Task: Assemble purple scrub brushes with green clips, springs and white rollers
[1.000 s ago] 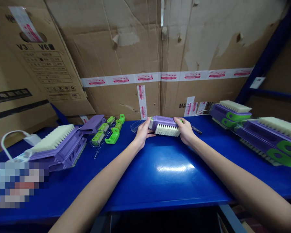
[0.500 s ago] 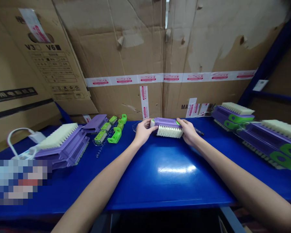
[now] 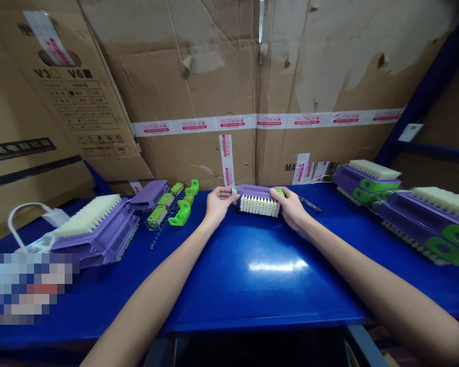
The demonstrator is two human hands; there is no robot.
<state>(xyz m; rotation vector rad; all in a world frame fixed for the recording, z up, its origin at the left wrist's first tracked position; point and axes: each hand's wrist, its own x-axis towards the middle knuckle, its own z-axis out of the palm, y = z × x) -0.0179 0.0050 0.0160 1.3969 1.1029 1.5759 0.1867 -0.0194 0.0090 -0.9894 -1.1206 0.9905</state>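
Observation:
Between my two hands is a purple brush [image 3: 257, 191] with cream bristles facing me and a green piece at its right end. My left hand [image 3: 219, 203] closes on the brush's left end, where a pale part shows by the thumb. At the other end, my right hand [image 3: 289, 206] grips the brush beside the green piece, thumb on top. Some fingertips of both hands are hidden behind it. A dark, slim screwdriver-like tool [image 3: 310, 205] lies on the table just right of my right hand.
Purple brushes [image 3: 95, 224] are stacked at left by a white cable and plug [image 3: 56, 216]. Green clips [image 3: 181, 213], clear-and-green pieces [image 3: 158, 215] and springs [image 3: 154, 239] lie nearby. More brushes [image 3: 421, 214] stand at right. Cardboard [image 3: 199, 92] walls the back of the blue table [image 3: 260, 295].
The brush and both hands have shifted slightly left since half a second ago. The clear piece seen near my left hand one second ago no longer shows, and the dark tool is more exposed.

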